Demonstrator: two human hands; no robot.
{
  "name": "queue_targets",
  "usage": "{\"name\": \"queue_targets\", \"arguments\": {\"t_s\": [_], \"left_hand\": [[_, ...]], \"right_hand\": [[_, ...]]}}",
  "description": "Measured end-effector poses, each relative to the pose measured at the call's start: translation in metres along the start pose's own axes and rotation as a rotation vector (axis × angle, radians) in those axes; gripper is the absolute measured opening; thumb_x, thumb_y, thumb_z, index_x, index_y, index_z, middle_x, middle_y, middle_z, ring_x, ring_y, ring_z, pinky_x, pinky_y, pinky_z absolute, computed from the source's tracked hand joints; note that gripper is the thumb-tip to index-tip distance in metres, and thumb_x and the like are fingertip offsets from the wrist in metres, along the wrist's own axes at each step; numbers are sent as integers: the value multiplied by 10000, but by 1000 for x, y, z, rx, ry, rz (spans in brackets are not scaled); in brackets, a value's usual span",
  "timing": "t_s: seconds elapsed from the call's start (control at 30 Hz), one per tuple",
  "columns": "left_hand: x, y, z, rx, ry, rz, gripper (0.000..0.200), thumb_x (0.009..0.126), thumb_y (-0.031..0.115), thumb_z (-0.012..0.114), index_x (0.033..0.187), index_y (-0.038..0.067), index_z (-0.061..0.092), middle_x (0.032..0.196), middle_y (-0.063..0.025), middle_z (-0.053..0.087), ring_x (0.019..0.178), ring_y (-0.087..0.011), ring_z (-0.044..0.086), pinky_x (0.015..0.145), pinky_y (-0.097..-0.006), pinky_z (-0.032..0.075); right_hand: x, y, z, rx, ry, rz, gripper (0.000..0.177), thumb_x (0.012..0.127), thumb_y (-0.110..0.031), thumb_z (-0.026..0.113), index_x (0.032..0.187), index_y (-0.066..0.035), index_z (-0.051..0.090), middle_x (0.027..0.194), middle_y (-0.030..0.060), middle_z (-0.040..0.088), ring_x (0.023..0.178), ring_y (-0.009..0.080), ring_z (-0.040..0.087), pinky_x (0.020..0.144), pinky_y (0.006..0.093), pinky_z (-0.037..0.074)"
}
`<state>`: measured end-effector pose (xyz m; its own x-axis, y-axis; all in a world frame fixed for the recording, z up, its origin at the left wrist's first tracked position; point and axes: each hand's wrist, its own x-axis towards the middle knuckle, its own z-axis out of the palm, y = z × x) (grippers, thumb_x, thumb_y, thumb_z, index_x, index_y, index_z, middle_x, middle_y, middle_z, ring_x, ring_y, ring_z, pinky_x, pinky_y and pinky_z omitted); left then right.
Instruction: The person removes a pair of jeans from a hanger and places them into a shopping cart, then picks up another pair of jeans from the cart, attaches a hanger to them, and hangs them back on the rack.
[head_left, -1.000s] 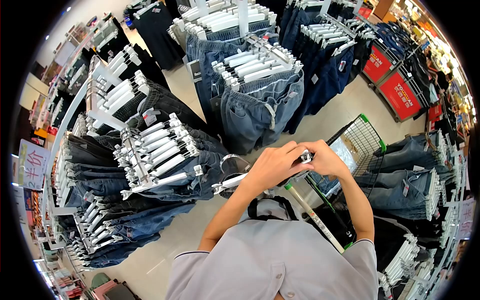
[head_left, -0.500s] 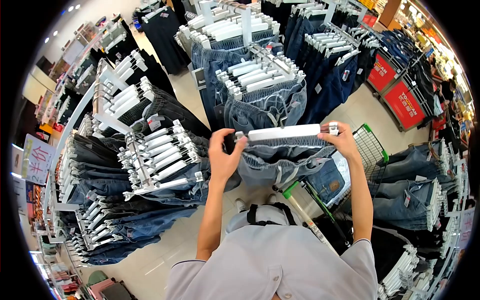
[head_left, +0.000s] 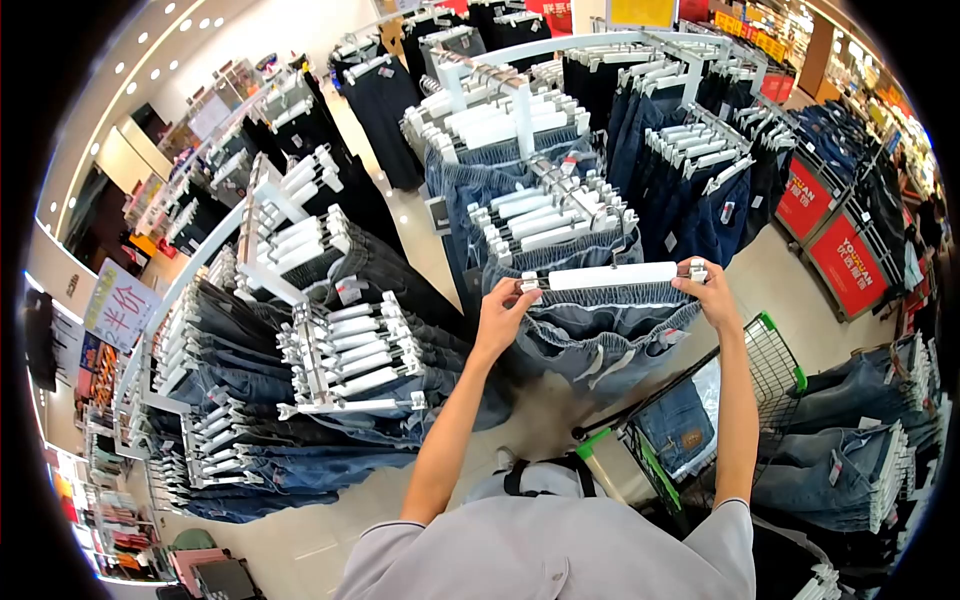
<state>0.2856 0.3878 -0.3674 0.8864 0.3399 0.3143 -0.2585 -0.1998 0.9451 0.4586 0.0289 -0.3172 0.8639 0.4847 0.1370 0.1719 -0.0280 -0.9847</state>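
Note:
A white clip hanger point(head_left: 612, 277) is held level in front of me, with grey-blue elastic-waist jeans point(head_left: 600, 335) hanging from its clips. My left hand point(head_left: 505, 312) is closed on the hanger's left clip end. At the right clip end, my right hand point(head_left: 712, 292) pinches with thumb and fingers. The jeans have a drawstring at the waist and a small red-and-white tag. Just beyond the held hanger, a rack arm carries several white hangers point(head_left: 555, 220) with similar grey jeans point(head_left: 500, 262); the held pair partly hides them.
To my left, a rack holds dark jeans on white hangers point(head_left: 350, 350). A shopping cart point(head_left: 765, 372) with folded blue jeans point(head_left: 678, 430) stands at my right front. Denim on another rack point(head_left: 830, 470) is at the far right. Red signboards point(head_left: 848, 262) stand behind the cart.
Both hands have moved the hanger and jeans forward, nearer the rack arm, with arms reaching farther out. My view has tilted up and shows more of the store beyond.

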Motion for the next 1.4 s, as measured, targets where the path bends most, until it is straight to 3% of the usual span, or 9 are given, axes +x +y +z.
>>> {"name": "queue_targets", "arguments": {"t_s": [0.37,0.43,0.47,0.6,0.77,0.9,1.03,1.13,1.4], "left_hand": [[-4,-18,17,-66,252,-206,196,995,197,735,1051,9,720,813,103,580,657,21,376,546,-213,244],[-8,-6,21,-15,244,-160,193,990,174,740,1064,-2,717,815,105,579,662,21,385,548,-211,256],[-10,-8,20,-19,224,-220,259,966,122,759,1159,-39,692,925,36,682,773,-10,525,648,-203,418],[-23,-3,25,74,203,-193,250,995,140,721,1167,-36,678,879,29,675,736,-14,506,624,-211,409],[-29,-5,29,108,203,-232,270,986,157,732,1178,-27,681,769,27,648,679,-23,485,584,-228,403],[-29,2,38,174,279,-175,277,983,182,735,1166,-22,704,717,28,618,650,-35,463,561,-247,394],[-36,10,45,234,311,-172,279,970,207,744,1128,-21,712,679,6,597,635,-40,445,540,-259,389],[-47,27,50,251,298,-165,284,957,209,749,1089,-38,705,845,-114,745,727,-121,674,649,-306,522],[-98,21,33,268,226,-161,518,983,292,727,1357,-24,556,1272,-218,678,1100,-268,702,935,-381,554]], "right_hand": [[69,63,14,96,-161,64,271,867,-132,836,1074,-38,690,961,-8,692,894,84,609,845,263,469],[74,77,25,121,-65,114,273,871,-163,841,1062,-40,690,958,-7,688,886,85,603,828,262,463],[76,86,29,59,-7,91,288,880,-203,841,1059,-37,689,942,-11,683,865,76,584,791,255,452],[87,105,38,-20,49,-33,293,897,-245,833,1035,-35,683,856,-52,633,748,49,485,663,250,375],[83,53,51,-211,283,-325,558,903,-254,816,1357,-15,598,1304,157,668,1190,249,643,1050,374,471],[91,-7,90,-96,28,-387,546,924,-270,796,1361,-7,601,1268,162,685,1195,228,643,1067,372,460],[91,-22,127,-87,12,-249,503,906,-313,821,1250,18,663,1105,137,731,941,181,711,851,331,560],[81,-30,143,-372,227,-336,536,871,-407,839,1144,30,689,990,148,743,836,195,721,740,335,559],[74,-20,149,-252,149,-282,559,914,-320,808,1288,46,609,1216,183,697,1074,280,701,941,381,547]]}}
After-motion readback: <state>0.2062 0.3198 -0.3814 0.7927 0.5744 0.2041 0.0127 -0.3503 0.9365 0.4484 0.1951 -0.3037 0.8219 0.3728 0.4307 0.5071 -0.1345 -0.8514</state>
